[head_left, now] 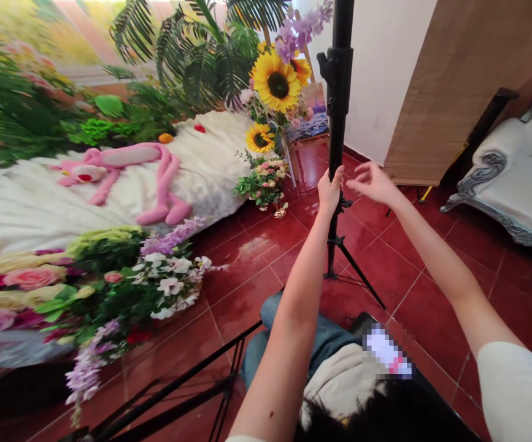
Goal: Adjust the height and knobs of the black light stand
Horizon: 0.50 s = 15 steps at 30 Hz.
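My left hand point(330, 191) is wrapped around the upright pole of a black tripod stand point(337, 132), below its clamp knob point(325, 66). Just to the right of the pole, my right hand point(372, 182) hangs in the air with its fingers bent and apart, holding nothing. A small gap shows between its fingertips and the pole. Lower down, a black fitting point(345, 202) sits on the stand, and its legs point(362, 279) spread over the red tiles.
A pink plush toy point(132, 155) lies on a white furry cover point(210, 147) at left, with artificial flowers point(169, 279) around it. Sunflowers point(277, 85) stand behind the pole. Another set of black stand legs point(178, 393) crosses the lower left. A silver-trimmed white armchair point(523, 166) is at right.
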### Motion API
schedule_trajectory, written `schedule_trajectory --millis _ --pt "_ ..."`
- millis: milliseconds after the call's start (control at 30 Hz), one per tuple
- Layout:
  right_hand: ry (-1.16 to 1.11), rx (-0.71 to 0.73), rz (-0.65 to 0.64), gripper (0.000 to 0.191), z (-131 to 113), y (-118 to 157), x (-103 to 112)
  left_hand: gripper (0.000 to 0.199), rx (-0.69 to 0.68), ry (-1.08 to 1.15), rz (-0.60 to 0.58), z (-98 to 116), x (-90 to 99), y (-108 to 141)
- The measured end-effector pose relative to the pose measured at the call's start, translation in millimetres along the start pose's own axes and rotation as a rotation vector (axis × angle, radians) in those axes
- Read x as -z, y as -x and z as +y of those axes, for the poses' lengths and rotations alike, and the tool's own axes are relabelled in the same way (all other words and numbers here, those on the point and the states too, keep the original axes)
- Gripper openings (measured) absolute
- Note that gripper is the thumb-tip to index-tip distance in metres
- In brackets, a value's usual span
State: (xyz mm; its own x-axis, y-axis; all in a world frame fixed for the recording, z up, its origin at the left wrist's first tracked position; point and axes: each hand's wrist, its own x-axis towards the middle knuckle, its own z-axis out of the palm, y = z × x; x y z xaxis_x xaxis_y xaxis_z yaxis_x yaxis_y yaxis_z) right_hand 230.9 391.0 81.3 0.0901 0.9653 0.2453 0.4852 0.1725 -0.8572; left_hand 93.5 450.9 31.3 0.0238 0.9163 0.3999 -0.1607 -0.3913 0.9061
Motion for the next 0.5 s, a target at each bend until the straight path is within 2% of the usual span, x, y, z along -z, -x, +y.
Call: schedule_trajectory --millis 67,100,200,267,333,400,500 --pt "0.081 -0.122 -0.182 0.047 -2.4 12.4 -12.3 0.057 -0.008 -0.008 0.006 2.5 0.8 1.1" --pt "0.129 -0.137 -0.205 0.048 -2.9 19.4 -18.1 0.057 -0.011 -0.008 0.006 3.7 1.0 1.8" --pt "0.219 -0.063 -0.081 0.051 -4.6 35.2 -29.4 0.055 -0.015 -0.003 0.003 5.4 1.4 2.9" --pt "0.144 -0.112 -0.055 0.059 -6.9 38.3 -30.7 0.054 -0.009 -0.010 0.004 4.7 1.4 2.4" --pt "-0.049 -0.276 -0.103 0.066 -9.4 36.4 -28.5 0.054 -0.001 -0.009 0.002 3.4 1.0 1.5" --pt "-0.241 -0.424 -0.146 0.062 -10.7 32.3 -25.7 0.054 0.001 0.009 0.000 3.0 0.6 1.0" --pt "-0.261 -0.460 -0.121 0.048 -8.9 26.8 -26.5 0.055 0.000 0.027 -0.002 4.7 0.7 1.6"
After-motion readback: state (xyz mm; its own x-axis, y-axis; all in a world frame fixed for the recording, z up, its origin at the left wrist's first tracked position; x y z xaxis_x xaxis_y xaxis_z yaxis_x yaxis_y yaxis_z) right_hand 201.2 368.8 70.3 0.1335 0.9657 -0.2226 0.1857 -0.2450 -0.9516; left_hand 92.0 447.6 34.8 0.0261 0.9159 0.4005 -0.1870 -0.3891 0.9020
